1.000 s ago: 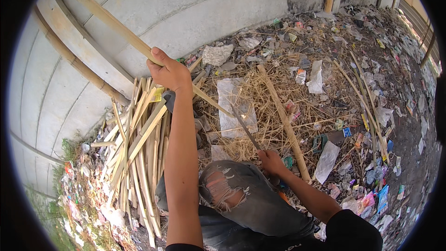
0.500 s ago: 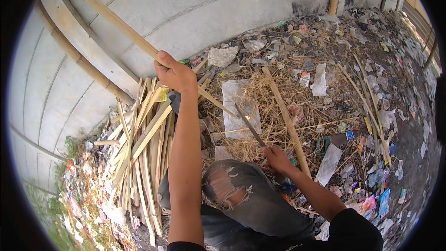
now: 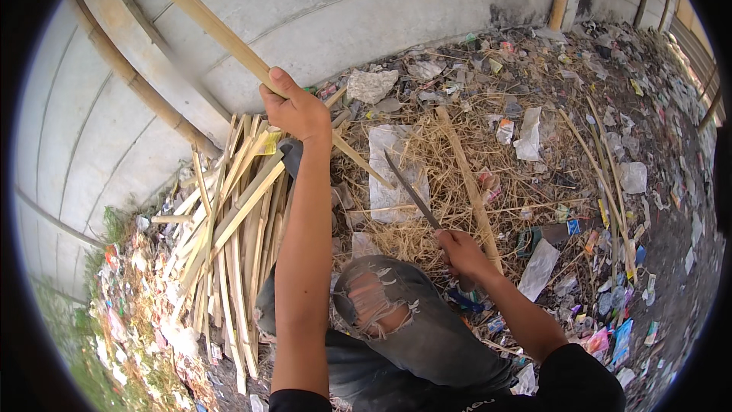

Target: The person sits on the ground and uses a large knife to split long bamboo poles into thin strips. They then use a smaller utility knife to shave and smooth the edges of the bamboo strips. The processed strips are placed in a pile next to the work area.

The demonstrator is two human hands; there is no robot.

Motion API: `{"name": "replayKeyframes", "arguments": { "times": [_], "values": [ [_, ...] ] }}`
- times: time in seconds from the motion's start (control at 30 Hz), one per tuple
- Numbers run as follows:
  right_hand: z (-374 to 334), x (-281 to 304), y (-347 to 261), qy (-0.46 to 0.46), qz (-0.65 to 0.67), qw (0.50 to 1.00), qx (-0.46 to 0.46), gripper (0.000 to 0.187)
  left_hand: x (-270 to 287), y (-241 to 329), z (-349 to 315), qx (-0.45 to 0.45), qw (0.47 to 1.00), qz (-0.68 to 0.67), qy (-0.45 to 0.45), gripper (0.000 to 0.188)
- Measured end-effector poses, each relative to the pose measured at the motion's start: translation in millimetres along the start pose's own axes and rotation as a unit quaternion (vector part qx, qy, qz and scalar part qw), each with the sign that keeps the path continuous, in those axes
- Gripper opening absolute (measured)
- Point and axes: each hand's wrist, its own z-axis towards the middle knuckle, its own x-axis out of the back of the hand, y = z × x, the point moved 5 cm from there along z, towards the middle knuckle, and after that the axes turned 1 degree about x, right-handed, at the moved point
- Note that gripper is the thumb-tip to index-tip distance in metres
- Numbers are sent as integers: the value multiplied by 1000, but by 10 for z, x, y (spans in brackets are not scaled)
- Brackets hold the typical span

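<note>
My left hand (image 3: 300, 113) is closed around a long, pale bamboo strip (image 3: 210, 30). The strip slants from the upper left, past my fist, down to an end over a white sheet (image 3: 385, 200) on the ground. In my right hand (image 3: 463, 253), above and right of my bent knee (image 3: 374, 301), is the handle of a long knife (image 3: 412, 192). Its dark blade points up and left, close beside the strip's lower end. Whether blade and strip touch, I cannot tell. The fingers of my right hand hide most of the handle.
Split bamboo strips (image 3: 232, 259) lie heaped left of my left forearm. A thicker bamboo pole (image 3: 467, 175) rests on straw beyond my right hand. Litter covers the ground, with a pale stone (image 3: 372, 85) near the grey wall (image 3: 396, 11). Thin sticks (image 3: 602, 179) lie farther right.
The view has shifted slightly. My right hand and the knife have moved a little farther from me. My left hand keeps its hold on the bamboo strip.
</note>
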Motion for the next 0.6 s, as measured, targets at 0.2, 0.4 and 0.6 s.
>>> {"name": "replayKeyframes", "arguments": {
  "times": [0.2,0.4,0.6],
  "values": [
    [-176,-124,-227,-5,-2,993,119,50,40,-113,62,10,999,-2,-34,62],
    [-89,-295,-344,-13,-57,989,132,52,88,2,17,4,1000,15,-16,64],
    [124,-333,-18,20,-112,986,124,49,77,-71,37,5,1000,4,-18,63]
  ]
}}
